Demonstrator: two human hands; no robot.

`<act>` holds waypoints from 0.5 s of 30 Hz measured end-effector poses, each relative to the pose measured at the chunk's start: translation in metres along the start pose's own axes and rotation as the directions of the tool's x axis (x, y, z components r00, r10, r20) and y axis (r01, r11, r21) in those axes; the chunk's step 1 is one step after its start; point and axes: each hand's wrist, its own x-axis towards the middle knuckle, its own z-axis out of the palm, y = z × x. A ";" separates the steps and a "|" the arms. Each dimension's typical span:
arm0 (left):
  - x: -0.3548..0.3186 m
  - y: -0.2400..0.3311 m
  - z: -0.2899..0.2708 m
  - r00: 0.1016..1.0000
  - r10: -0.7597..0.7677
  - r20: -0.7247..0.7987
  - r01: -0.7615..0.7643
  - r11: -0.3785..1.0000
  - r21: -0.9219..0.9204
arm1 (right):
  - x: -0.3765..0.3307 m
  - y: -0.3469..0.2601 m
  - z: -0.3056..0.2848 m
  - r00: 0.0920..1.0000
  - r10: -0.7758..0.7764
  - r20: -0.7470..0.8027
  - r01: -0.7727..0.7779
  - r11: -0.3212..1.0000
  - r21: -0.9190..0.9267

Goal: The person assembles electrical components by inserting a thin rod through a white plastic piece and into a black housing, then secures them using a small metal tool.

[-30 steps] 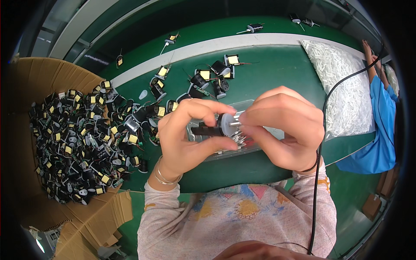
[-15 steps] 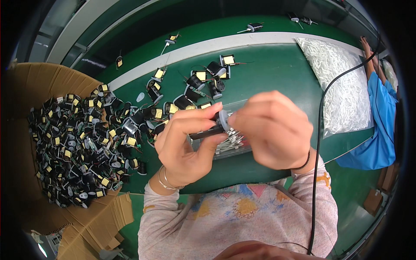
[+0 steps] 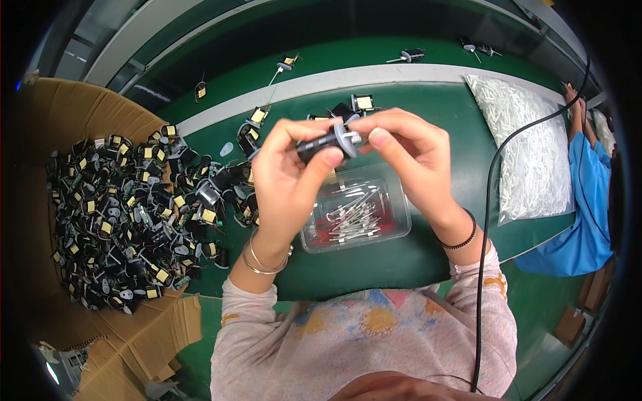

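The person's left hand (image 3: 284, 175) is closed around a small black cylindrical component (image 3: 319, 144), thumb pressed across its body, holding it raised just above the green work surface (image 3: 401, 260). The right hand (image 3: 408, 160) meets it from the other side, fingertips pinched on the pale grey cap end (image 3: 349, 136) of the same part. Judging by its size and moulded look, the piece should be light and stiff; the plastic body is the safe place to grip, while any thin leads at the cap end (too small to make out here) would likely bend if squeezed.

Directly below both hands sits a clear plastic tray (image 3: 394, 230) holding loose metal pins. Left of the left hand, a heap of black and yellow wound parts (image 3: 127, 214) spills from an open cardboard box (image 3: 73, 113). Beyond the right hand lies a clear bag of white pieces (image 3: 528, 147), and a black cable (image 3: 487, 254) runs down past the right wrist. Further right, another person's blue sleeve (image 3: 585, 200) shows.

Compared with half a second ago, the hands have lifted slightly and parted a little, exposing more of the tray beneath.
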 end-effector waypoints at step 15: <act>0.149 -0.115 -0.029 0.906 0.048 0.422 -0.421 -0.028 0.907 | 0.007 0.016 -0.064 0.990 0.029 -0.135 -0.084 0.901 -0.425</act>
